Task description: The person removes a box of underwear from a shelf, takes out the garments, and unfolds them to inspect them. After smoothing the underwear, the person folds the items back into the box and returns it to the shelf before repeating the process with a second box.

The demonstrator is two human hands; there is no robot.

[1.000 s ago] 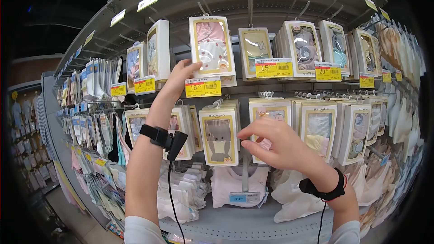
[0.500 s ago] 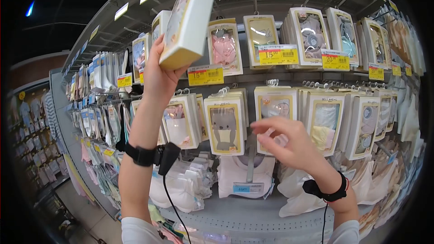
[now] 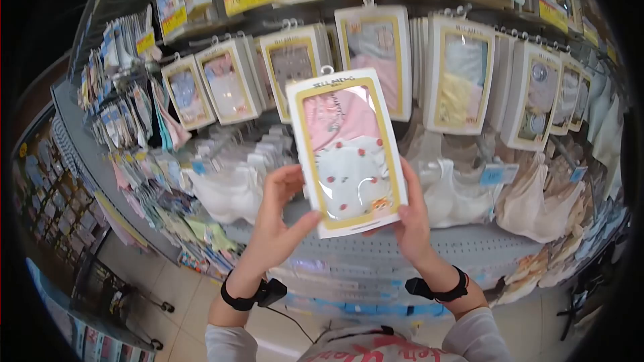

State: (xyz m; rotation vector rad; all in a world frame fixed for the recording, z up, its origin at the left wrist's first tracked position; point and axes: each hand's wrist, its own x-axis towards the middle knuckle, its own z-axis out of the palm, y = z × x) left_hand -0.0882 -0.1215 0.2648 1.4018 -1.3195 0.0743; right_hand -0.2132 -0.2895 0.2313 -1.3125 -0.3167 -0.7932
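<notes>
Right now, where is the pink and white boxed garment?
In the head view the box is at centre, held upright between the left hand and right hand, in front of the shelf.

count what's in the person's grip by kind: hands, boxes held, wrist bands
hands: 2, left hand and right hand
boxed garment held: 1
wrist bands: 2, left band, right band
total: 5

Grey shelf [image 3: 376, 255] runs across the display, tilted in view. Folded white garments [image 3: 231, 188] lie piled directly on it at left, bagged pale garments [image 3: 537, 208] at right. Blue price tag [image 3: 498, 174] stands among them. Boxed packs [image 3: 463, 70] hang on hooks above, clear of the shelf.
</notes>
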